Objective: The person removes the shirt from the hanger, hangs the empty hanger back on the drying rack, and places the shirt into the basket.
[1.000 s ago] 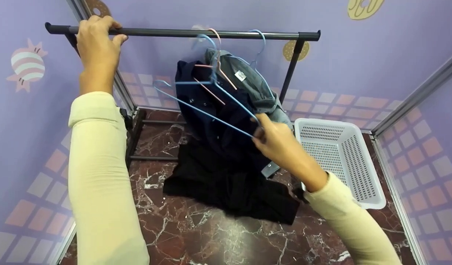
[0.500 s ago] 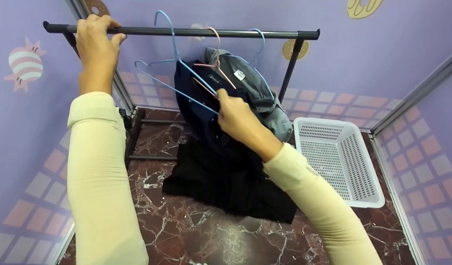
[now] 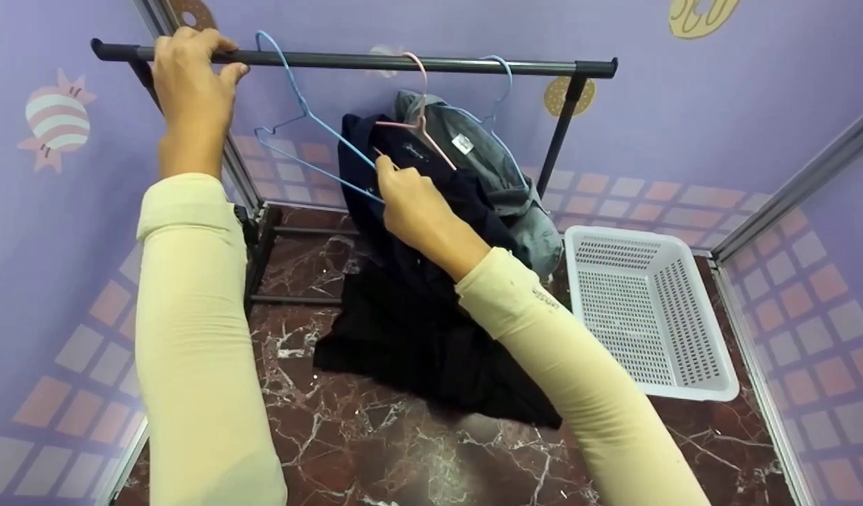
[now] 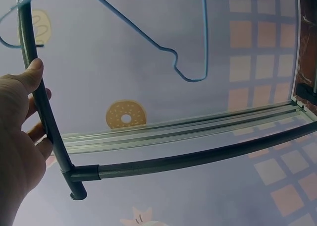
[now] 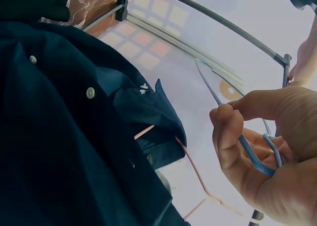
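One empty blue wire hanger (image 3: 312, 151) is the thing in hand: its hook sits at the clothes rail (image 3: 403, 64), just right of the left hand (image 3: 190, 77), and whether the hook is fully over the bar is hard to tell. The right hand (image 3: 414, 204) pinches the hanger's right shoulder, thumb and curled fingers (image 5: 230, 141) closed on the blue wire in the right wrist view. The left hand wraps the rail near its left end, thumb (image 4: 33, 70) against the bar.

Judging by this, the step is hanging the bare hanger on the rail; the next move calls for seating the hook squarely over the bar before the pinch lets go, without knocking its neighbours.

Just to the right, a dark navy shirt (image 3: 403, 211) hangs on a pink hanger (image 3: 421, 123), and beside it a grey garment (image 3: 505, 179) on another blue hanger (image 3: 502, 81). A black garment (image 3: 431, 351) lies crumpled on the marble floor (image 3: 375, 450) below. A white plastic basket (image 3: 705, 383) stands at far right.
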Demonstrator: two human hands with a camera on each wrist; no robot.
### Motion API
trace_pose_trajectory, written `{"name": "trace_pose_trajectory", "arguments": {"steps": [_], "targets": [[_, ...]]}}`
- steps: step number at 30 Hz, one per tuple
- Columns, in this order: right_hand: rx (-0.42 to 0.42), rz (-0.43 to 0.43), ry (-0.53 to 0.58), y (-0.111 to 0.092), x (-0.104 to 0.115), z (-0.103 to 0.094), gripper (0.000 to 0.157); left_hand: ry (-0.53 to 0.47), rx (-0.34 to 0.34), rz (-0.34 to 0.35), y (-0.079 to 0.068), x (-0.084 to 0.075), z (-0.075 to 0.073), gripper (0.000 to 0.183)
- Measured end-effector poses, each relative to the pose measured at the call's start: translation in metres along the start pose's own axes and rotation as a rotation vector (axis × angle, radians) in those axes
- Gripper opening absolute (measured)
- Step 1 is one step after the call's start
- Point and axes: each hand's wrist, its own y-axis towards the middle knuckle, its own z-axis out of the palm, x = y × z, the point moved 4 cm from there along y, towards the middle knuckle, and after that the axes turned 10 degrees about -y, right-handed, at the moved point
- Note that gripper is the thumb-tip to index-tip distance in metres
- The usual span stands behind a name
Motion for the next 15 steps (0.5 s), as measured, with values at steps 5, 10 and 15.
{"name": "trace_pose_trajectory", "arguments": {"steps": [5, 10, 15], "targets": [[-0.003, -0.013, -0.009, 0.002, 0.002, 0.012, 0.034, -0.016, -0.021, -0.01, 0.001, -0.001, 0.0, 0.035], [0.002, -0.008, -0.005, 0.001, 0.001, 0.026, 0.035, -0.035, -0.027, -0.021, 0.001, -0.002, 0.0, 0.035], [0.048, -0.007, 0.112, -0.003, -0.001, 0.035, 0.042, -0.035, -0.029, -0.02, 0.0, 0.001, 0.0, 0.035]]}}
